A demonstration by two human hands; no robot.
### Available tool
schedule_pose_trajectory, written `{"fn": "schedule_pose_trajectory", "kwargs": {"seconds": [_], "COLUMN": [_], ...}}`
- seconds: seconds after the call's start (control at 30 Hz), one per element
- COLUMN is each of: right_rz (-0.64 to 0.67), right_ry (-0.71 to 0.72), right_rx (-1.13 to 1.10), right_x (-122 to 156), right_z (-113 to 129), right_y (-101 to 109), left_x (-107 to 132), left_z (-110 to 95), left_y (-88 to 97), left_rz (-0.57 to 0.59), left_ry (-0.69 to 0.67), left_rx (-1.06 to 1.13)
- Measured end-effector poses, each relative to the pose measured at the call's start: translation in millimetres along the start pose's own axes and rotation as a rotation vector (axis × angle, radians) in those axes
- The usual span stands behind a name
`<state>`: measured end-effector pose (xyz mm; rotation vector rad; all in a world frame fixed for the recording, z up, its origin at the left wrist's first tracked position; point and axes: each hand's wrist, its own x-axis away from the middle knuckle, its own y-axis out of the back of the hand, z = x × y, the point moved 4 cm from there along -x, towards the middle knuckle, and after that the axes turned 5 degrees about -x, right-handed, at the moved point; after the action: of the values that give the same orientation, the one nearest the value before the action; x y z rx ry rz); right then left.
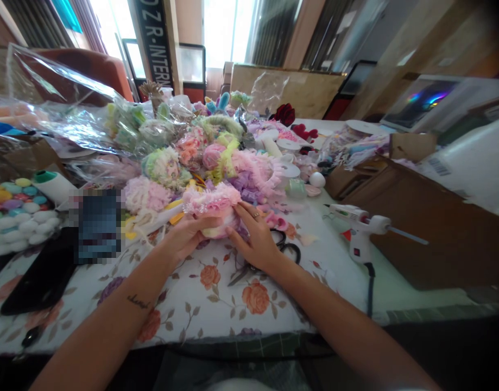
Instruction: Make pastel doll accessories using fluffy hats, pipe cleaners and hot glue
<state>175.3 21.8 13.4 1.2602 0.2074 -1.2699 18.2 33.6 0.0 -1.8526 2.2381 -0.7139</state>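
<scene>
Between my two hands is a small rounded pastel piece with fluffy pink ruffled trim [212, 199] along its top. My left hand [191, 234] grips its left side, the thumb lying across the front. My right hand [252, 234] is wrapped round the right side, with a ring on one finger. Both hands rest low over the flowered cloth, and the piece's underside is partly hidden by them. Black-handled scissors [292, 253] lie partly under my right hand, their blades pointing left. Just beyond the piece are pink ruffled trim [259, 169] and purple trim [246, 190].
A white glue gun [357, 225] lies right, beside a cardboard box [428, 222]. Yarn and lace bundles [165, 165] heap up behind. At left are a black phone-like slab [41, 274], a blurred-out rectangle [98, 227], white balls [23, 231] and clear plastic wrap [78, 125].
</scene>
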Motion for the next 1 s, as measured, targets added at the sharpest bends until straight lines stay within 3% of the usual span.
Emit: {"fn": "schedule_pose_trajectory", "kwargs": {"seconds": [0.17, 0.3, 0.4, 0.6, 1.0], "right_rz": [-0.011, -0.087, -0.049, -0.034, -0.274], "right_ry": [-0.048, -0.328, -0.466, -0.582, -0.751], "right_rx": [-0.067, -0.233, -0.286, -0.533, -0.748], "right_x": [-1, -4, -6, -7, -1], "right_z": [-2, -13, -18, -26, -50], "right_y": [0, 3, 0, -3, 1], "left_x": [-1, 0, 1, -1, -1], "left_z": [-3, -3, -1, 5, 0], "left_y": [1.0, -1.8, -4.0, -2.4, -0.3], "left_rz": [-0.062, -0.053, -0.047, -0.008, 0.113], "left_ry": [-0.028, -0.050, -0.069, -0.066, 0.063], "left_rx": [0.047, 0.026, -0.041, -0.098, 0.105]}}
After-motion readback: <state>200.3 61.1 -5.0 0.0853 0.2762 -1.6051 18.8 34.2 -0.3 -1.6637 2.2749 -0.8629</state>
